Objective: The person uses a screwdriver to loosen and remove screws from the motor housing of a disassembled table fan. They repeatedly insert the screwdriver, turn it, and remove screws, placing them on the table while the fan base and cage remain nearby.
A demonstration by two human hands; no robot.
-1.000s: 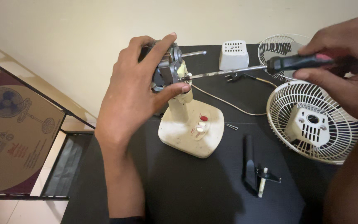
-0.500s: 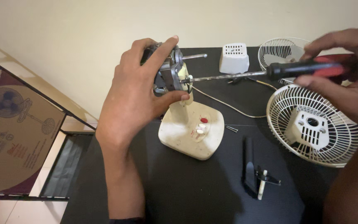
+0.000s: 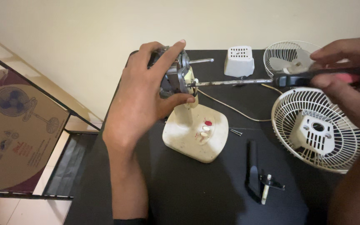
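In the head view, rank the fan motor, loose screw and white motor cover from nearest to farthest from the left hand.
1. Fan motor: gripped in the left hand.
2. Loose screw: on the black table, right of the fan base.
3. White motor cover: at the table's far edge, by the wall.

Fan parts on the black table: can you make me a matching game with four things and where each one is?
Things:
1. Fan motor
2. Screwdriver
3. Loose screw
4. Small white cover

Places:
A. At the far edge of the table, near the wall
B. Lying on the table, right of the cream base
C. Gripped in the left hand
D. Held in the right hand, tip at the motor

Pairs: 1-C, 2-D, 3-B, 4-A
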